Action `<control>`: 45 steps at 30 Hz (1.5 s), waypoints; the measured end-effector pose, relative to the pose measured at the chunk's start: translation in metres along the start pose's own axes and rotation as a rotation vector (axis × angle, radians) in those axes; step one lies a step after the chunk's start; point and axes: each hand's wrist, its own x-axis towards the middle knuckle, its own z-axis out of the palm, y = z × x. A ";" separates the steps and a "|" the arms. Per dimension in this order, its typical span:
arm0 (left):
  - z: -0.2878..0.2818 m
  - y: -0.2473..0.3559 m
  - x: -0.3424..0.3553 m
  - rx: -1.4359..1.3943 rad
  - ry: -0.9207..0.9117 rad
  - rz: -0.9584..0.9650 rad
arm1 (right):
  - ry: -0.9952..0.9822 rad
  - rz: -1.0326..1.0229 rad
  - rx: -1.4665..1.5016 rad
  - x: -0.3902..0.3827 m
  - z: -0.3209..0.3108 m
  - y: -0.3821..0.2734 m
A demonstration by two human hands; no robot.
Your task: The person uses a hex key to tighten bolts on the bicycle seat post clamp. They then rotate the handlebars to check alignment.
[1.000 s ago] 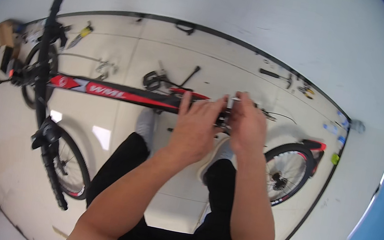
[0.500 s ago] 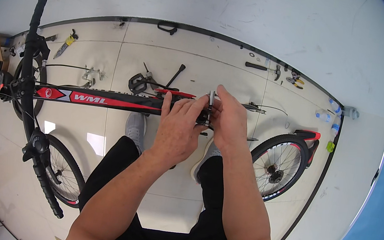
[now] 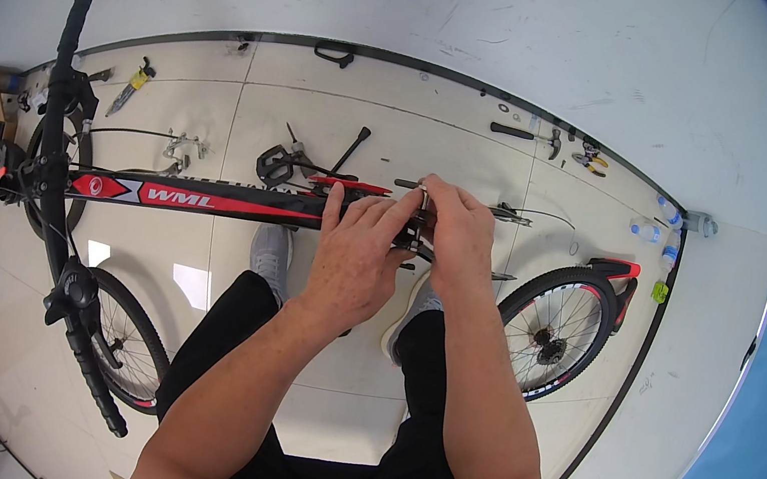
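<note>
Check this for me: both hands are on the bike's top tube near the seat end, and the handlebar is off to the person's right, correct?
Not quite. Both the left hand and right hand are on the top tube, but the head view shows the handlebar off to the person's left.

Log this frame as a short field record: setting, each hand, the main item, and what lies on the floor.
Setting: pale tiled floor by a white wall, seen from above
Main item: black-and-red bicycle frame, black handlebar at left, spoked rear wheel at right
Left hand: resting on the frame's top tube, fingers toward the seat clamp
Right hand: gripping the small metal seat-clamp part
Floor items: black pedal, hammer, pliers, clear plastic bottles
</note>
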 end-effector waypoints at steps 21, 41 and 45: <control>-0.001 -0.001 0.000 -0.015 -0.010 -0.009 | -0.184 0.025 0.392 -0.001 0.001 -0.001; 0.004 -0.006 0.000 0.026 0.005 0.023 | -0.102 -0.278 -0.255 -0.015 0.009 -0.002; 0.004 -0.006 0.000 0.029 0.006 0.023 | -0.103 -0.384 -0.318 -0.016 0.011 0.004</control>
